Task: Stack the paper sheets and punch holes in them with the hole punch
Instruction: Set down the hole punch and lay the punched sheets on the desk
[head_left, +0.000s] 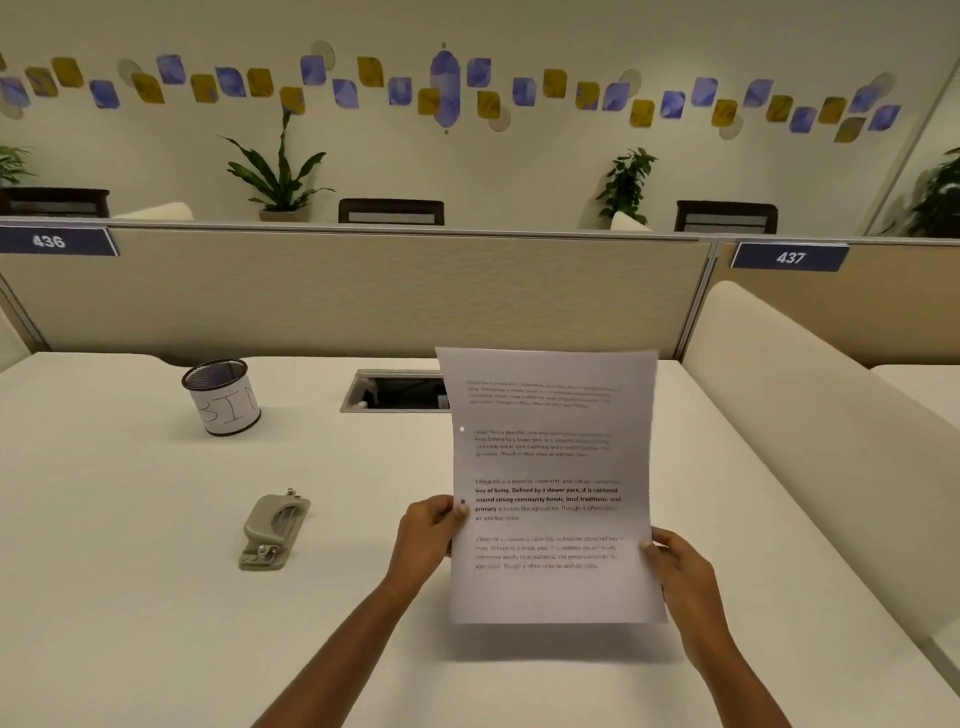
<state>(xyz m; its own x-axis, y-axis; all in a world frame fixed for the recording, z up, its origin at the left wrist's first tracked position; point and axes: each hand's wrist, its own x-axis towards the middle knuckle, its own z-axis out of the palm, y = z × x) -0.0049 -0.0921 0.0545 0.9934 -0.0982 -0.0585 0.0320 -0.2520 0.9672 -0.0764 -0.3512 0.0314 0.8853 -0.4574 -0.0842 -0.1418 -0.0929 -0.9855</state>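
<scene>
Holding the paper sheets (553, 483) upright over the tabletop (130, 597), right of centre, printed side toward the camera — four blocks of text, the third partly bold. Pinched at the left edge by the left hand (426, 535): thumb on the front, just beside the lower of two small round holes in the left margin, other fingers hidden behind the page. Pinched at the lower right edge by the right hand (680, 577): thumb tip on the front, remaining fingers behind. Each grip closed on the paper, neither spread. Impossible to tell whether one sheet or several. Soft shadow on the tabletop just below the bottom edge; contact between that edge and the tabletop unclear.

Well to the left of the paper, flat on the tabletop — a grey hole punch (274, 530), apart from both hands. Further back and left, a black mesh cup (222, 397) wrapped in white paper lettered BIN. Behind the page's upper left corner, an open cable hatch (397, 391) set into the tabletop, partly covered from view. Along the far edge, a beige partition (363, 291) with blue plates (789, 257) numbered 436 and 437. Beyond it, chair backs (390, 212) and potted plants (278, 171).
</scene>
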